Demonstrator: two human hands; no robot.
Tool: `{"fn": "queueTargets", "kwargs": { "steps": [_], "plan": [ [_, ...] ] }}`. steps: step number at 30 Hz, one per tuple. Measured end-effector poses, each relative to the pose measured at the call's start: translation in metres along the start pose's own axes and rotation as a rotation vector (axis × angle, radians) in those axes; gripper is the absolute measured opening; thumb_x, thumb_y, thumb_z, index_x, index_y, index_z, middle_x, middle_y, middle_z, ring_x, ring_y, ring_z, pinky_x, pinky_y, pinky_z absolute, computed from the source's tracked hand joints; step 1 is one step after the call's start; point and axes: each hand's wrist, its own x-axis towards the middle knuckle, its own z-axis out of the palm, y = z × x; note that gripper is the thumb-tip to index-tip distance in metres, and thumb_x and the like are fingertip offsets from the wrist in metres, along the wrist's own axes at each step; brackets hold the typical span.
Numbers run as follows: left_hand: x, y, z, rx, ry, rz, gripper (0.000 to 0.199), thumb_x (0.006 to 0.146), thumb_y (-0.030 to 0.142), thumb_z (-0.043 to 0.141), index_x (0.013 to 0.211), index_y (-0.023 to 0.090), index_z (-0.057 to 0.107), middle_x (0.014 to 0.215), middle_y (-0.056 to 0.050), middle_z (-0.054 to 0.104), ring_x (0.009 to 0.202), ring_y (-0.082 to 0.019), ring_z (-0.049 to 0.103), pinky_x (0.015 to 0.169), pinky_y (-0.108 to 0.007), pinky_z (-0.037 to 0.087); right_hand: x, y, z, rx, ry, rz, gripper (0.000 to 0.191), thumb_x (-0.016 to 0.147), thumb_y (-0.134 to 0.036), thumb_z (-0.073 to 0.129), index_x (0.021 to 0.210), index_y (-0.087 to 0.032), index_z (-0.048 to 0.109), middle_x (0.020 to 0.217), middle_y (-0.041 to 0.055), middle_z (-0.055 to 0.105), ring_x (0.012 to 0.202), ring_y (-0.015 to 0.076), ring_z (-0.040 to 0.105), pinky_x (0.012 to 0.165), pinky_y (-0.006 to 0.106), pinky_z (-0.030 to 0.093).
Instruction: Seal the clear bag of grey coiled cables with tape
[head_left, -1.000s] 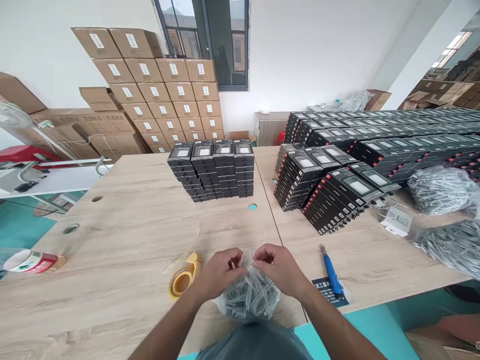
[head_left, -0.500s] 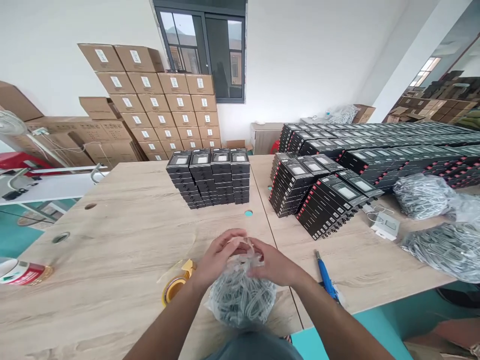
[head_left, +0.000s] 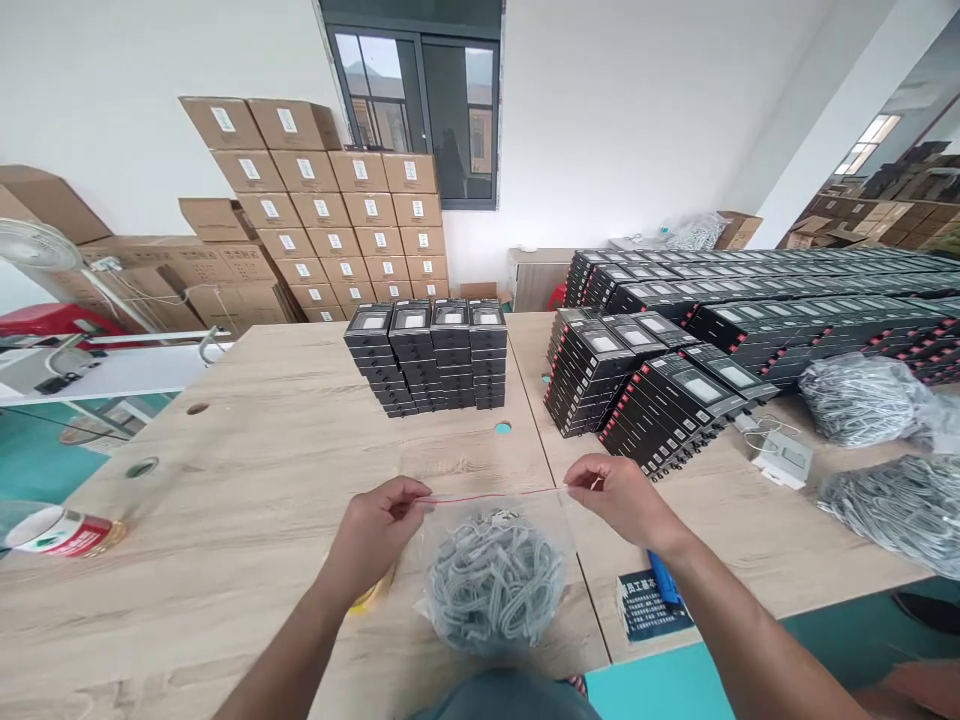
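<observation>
A clear zip bag (head_left: 491, 580) full of coiled grey cables lies at the table's front edge, close to my body. Its top edge, with a red zip line, is stretched straight between my hands. My left hand (head_left: 382, 535) pinches the left end of that edge, and my right hand (head_left: 619, 495) pinches the right end. Partly hidden behind my left forearm is a yellow tape roll (head_left: 367, 598). Beside my right forearm lies a blue-handled tool (head_left: 666, 582) on a dark printed card (head_left: 643, 606).
Stacks of black boxes (head_left: 427, 355) stand ahead on the wooden table (head_left: 285, 480), and more black stacks (head_left: 592, 370) fill the right. Bags of grey cables (head_left: 892, 510) lie far right. A jar (head_left: 64, 532) lies at left. Brown cartons (head_left: 315, 210) are piled by the wall.
My hands have moved apart from the bunched bag mouth, left hand leftward and right hand rightward, drawing the top edge flat and straight. The printed card under the blue-handled tool now shows.
</observation>
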Motion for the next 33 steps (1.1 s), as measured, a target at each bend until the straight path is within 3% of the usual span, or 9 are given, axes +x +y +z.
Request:
{"fn": "queueTargets", "kwargs": {
  "steps": [6, 10, 18, 21, 24, 26, 28, 30, 33],
  "plan": [
    [0.001, 0.012, -0.012, -0.017, -0.153, -0.047, 0.028, 0.072, 0.038, 0.053, 0.092, 0.020, 0.061, 0.086, 0.000, 0.068, 0.073, -0.015, 0.057, 0.068, -0.025, 0.042, -0.016, 0.001, 0.002, -0.212, 0.065, -0.209, 0.017, 0.079, -0.015, 0.052, 0.088, -0.020, 0.065, 0.104, 0.0060, 0.065, 0.098, 0.0185, 0.061, 0.088, 0.035, 0.050],
    [-0.003, 0.010, -0.013, -0.055, -0.209, 0.004, 0.020, 0.072, 0.031, 0.053, 0.085, 0.020, 0.043, 0.085, 0.001, 0.067, 0.071, -0.014, 0.054, 0.065, -0.024, 0.040, -0.023, -0.014, 0.015, -0.385, -0.181, -0.383, 0.029, 0.081, -0.033, 0.075, 0.110, -0.029, 0.072, 0.153, 0.0063, 0.041, 0.144, 0.0322, 0.029, 0.116, 0.055, 0.032],
    [-0.005, -0.006, -0.036, -0.162, -0.060, 0.039, 0.012, 0.069, 0.029, 0.047, 0.073, 0.019, 0.042, 0.101, -0.007, 0.068, 0.083, -0.019, 0.065, 0.074, -0.031, 0.053, -0.029, -0.001, 0.005, -0.231, -0.226, -0.231, 0.019, 0.091, -0.033, 0.063, 0.077, -0.022, 0.070, 0.108, 0.0060, 0.068, 0.099, 0.0200, 0.063, 0.089, 0.036, 0.050],
    [-0.008, 0.014, -0.031, 0.036, -0.007, 0.346, 0.027, 0.077, 0.028, 0.051, 0.101, 0.019, 0.063, 0.132, -0.008, 0.057, 0.116, -0.022, 0.059, 0.100, -0.034, 0.049, -0.036, 0.005, -0.003, -0.148, -0.183, -0.141, 0.022, 0.090, -0.037, 0.062, 0.076, -0.022, 0.070, 0.117, 0.0074, 0.066, 0.105, 0.0213, 0.063, 0.092, 0.037, 0.049],
    [-0.001, 0.036, -0.016, 0.275, -0.197, 0.433, 0.074, 0.077, 0.035, 0.070, 0.147, 0.026, 0.045, 0.160, -0.004, 0.028, 0.146, -0.026, 0.031, 0.120, -0.037, 0.029, -0.041, 0.001, -0.004, -0.203, -0.253, -0.157, 0.027, 0.091, -0.042, 0.062, 0.074, -0.022, 0.069, 0.148, 0.0038, 0.048, 0.134, 0.0259, 0.049, 0.111, 0.044, 0.040],
    [0.011, 0.039, -0.008, 0.346, -0.287, 0.285, 0.089, 0.070, 0.039, 0.080, 0.150, 0.025, 0.042, 0.154, -0.008, 0.039, 0.139, -0.028, 0.041, 0.114, -0.037, 0.036, -0.043, -0.002, -0.005, -0.236, -0.277, -0.142, 0.028, 0.092, -0.043, 0.061, 0.074, -0.022, 0.069, 0.156, 0.0008, 0.039, 0.141, 0.0273, 0.041, 0.115, 0.046, 0.035],
    [0.023, 0.033, -0.007, 0.359, -0.324, 0.159, 0.058, 0.071, 0.039, 0.079, 0.125, 0.022, 0.063, 0.127, -0.006, 0.063, 0.116, -0.026, 0.059, 0.097, -0.032, 0.045, -0.045, -0.001, -0.005, -0.243, -0.258, -0.077, 0.028, 0.091, -0.043, 0.061, 0.074, -0.022, 0.069, 0.149, 0.0030, 0.048, 0.132, 0.0278, 0.051, 0.108, 0.044, 0.042],
    [0.032, 0.024, -0.011, 0.337, -0.348, 0.106, 0.022, 0.077, 0.040, 0.070, 0.087, 0.021, 0.069, 0.094, -0.002, 0.069, 0.089, -0.021, 0.064, 0.077, -0.026, 0.045, -0.045, 0.003, -0.006, -0.250, -0.198, -0.003, 0.025, 0.090, -0.042, 0.062, 0.075, -0.023, 0.070, 0.125, 0.0055, 0.067, 0.106, 0.0249, 0.065, 0.090, 0.038, 0.049],
    [0.033, 0.014, -0.024, 0.312, -0.370, 0.114, 0.031, 0.084, 0.047, 0.059, 0.071, 0.021, 0.068, 0.074, -0.001, 0.065, 0.071, -0.017, 0.058, 0.063, -0.024, 0.038, -0.044, 0.010, -0.007, -0.233, -0.093, 0.022, 0.024, 0.088, -0.040, 0.064, 0.074, -0.022, 0.070, 0.084, 0.0039, 0.072, 0.076, 0.0199, 0.064, 0.069, 0.032, 0.046]
  ]
}}
